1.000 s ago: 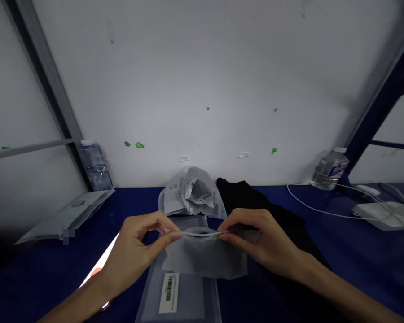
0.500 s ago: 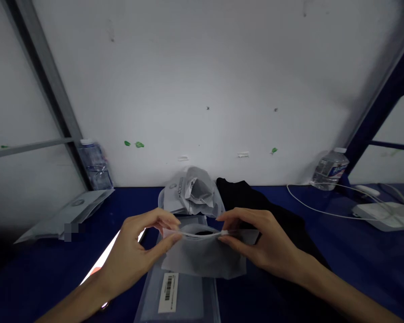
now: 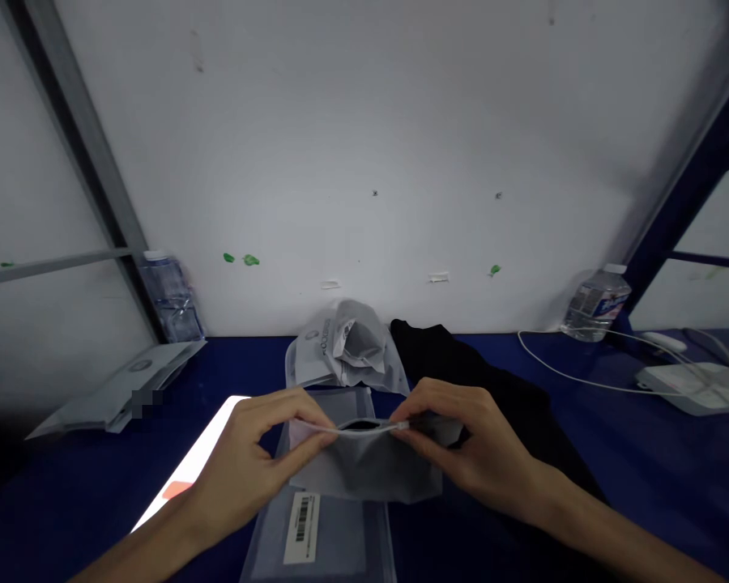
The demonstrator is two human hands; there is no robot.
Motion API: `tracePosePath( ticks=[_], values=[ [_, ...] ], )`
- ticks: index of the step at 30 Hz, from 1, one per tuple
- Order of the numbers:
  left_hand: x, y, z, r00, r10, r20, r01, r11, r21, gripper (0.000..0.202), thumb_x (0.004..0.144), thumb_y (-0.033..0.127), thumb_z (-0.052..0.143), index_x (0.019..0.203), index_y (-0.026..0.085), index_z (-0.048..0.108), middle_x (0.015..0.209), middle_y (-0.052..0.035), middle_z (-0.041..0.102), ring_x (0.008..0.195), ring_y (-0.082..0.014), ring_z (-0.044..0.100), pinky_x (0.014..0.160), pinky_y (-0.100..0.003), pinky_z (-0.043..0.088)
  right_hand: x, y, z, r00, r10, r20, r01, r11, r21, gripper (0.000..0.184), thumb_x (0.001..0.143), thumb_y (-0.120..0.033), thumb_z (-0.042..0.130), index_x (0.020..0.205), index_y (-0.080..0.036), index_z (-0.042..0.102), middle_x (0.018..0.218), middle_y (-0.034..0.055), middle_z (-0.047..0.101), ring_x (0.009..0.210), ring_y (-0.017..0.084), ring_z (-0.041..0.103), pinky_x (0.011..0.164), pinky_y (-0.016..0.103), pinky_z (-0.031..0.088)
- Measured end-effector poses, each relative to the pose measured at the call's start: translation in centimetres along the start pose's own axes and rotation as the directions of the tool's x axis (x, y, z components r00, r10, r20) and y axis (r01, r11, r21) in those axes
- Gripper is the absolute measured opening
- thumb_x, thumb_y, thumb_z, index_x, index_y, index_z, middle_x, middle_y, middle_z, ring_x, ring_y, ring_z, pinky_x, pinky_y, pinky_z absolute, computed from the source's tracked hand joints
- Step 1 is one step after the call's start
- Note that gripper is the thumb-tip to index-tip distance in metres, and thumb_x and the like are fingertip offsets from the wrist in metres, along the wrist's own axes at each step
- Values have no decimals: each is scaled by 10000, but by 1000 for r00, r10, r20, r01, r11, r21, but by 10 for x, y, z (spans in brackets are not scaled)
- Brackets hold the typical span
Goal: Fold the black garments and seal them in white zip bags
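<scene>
Between my hands is a small frosted zip bag (image 3: 368,470), its mouth gaping a little in the middle and something dark showing inside. My left hand (image 3: 279,449) pinches the left part of the rim between thumb and fingers. With thumb and index finger, my right hand (image 3: 453,429) grips the rim at the right, by the white zip slider. Below the bag lies a larger clear plastic pouch (image 3: 340,538) with a barcode label (image 3: 302,528). Black cloth (image 3: 479,368) lies behind and under my right hand.
Crumpled printed bags (image 3: 346,344) sit against the wall. A lit screen (image 3: 200,449) is beside my left forearm. Flat packets (image 3: 127,385) lie at left. Water bottles (image 3: 173,300) stand at both sides. A white cable (image 3: 577,378) runs to a white box (image 3: 680,389) at right.
My left hand has moved slightly right along the rim, and the bag's mouth bows wider in the middle. More of the lit screen shows.
</scene>
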State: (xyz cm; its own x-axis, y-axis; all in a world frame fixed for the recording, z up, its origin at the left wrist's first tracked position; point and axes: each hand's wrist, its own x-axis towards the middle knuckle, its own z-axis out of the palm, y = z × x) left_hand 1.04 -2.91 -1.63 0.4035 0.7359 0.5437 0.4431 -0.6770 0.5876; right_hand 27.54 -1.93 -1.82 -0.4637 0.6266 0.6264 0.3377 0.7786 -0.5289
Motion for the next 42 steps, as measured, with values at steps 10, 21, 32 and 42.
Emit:
tracePosePath(
  ticks=[10,21,32,42],
  values=[
    [-1,-2,-7,997,-72,-22,73,996,57,114,872,257,699,764,254,736,736,36,731,676,-136,663,641,-236,488,1,-7,-1,990,141,-13,-141,990,10,77,846,-233,723,783,-191,714,726,5,726,645,130,662,582,223,500],
    [2,-4,-8,995,-100,-9,100,994,35,96,873,256,701,786,264,742,726,45,721,679,-131,655,650,-239,478,3,-8,-6,982,174,75,-177,983,38,38,841,-169,687,816,-194,700,756,-2,705,671,123,631,613,221,497],
    [1,1,-5,1000,4,3,-4,1000,-7,93,882,207,679,853,264,747,783,20,748,717,-150,693,672,-250,530,-4,1,4,965,-263,3,255,931,-261,137,846,-90,609,939,-166,676,699,12,685,569,115,582,533,233,459],
    [3,0,-7,1000,-9,2,9,999,43,89,888,243,686,826,264,747,743,26,734,672,-142,670,638,-242,499,-3,9,-6,933,-312,178,359,831,-425,110,997,-160,522,1009,-132,629,757,37,693,618,135,616,590,269,486]
  ],
)
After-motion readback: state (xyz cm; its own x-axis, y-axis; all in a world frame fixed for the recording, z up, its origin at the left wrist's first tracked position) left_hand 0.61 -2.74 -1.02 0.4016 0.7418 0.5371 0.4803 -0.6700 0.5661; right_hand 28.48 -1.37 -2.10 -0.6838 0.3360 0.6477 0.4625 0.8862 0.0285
